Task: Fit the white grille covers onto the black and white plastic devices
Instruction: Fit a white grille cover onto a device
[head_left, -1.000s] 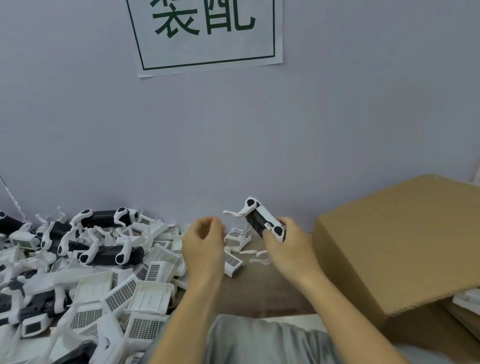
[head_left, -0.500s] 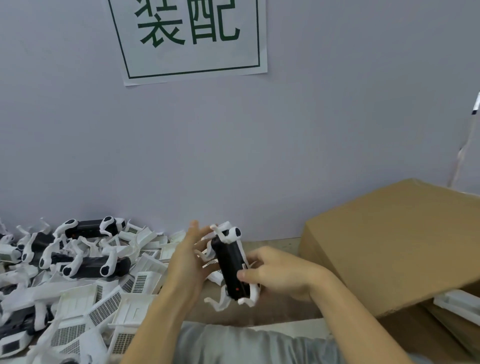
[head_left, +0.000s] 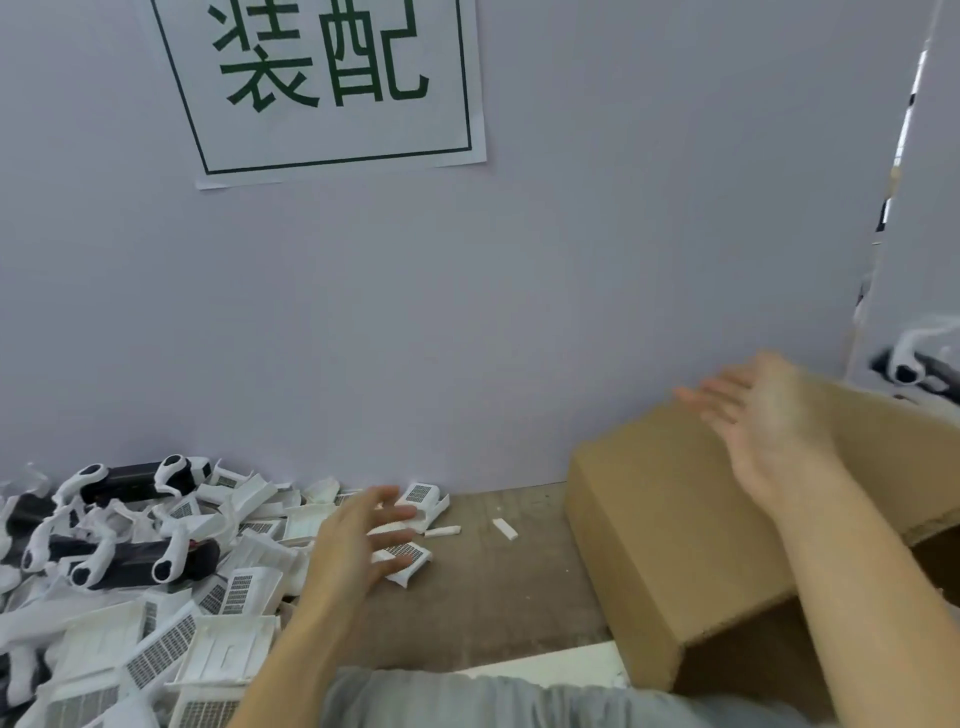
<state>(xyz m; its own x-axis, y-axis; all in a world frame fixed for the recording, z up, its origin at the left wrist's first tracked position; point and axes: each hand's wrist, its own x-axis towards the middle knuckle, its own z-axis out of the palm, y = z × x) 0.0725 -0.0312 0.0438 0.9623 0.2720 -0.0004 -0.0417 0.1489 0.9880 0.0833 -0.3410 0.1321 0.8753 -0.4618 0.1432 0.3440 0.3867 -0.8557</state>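
My right hand (head_left: 763, 431) is raised over the cardboard box (head_left: 670, 540) with straight, spread fingers and holds nothing. A black and white device (head_left: 917, 371), blurred, is at the far right edge beyond the box. My left hand (head_left: 358, 545) hovers with spread fingers over the table, just above a white grille cover (head_left: 408, 558). Another grille cover (head_left: 422, 496) lies just behind it. A heap of white grille covers (head_left: 171, 644) and black and white devices (head_left: 130, 564) fills the left of the table.
The brown table (head_left: 488, 597) has two small white plastic strips (head_left: 505, 529) lying on it. A grey wall with a paper sign (head_left: 322, 88) stands right behind. The open cardboard box takes up the right side.
Both hands held a black and white device half a second ago. Now my right hand is empty and raised over the box, the device is far right, and my left hand has dropped toward the grille covers.
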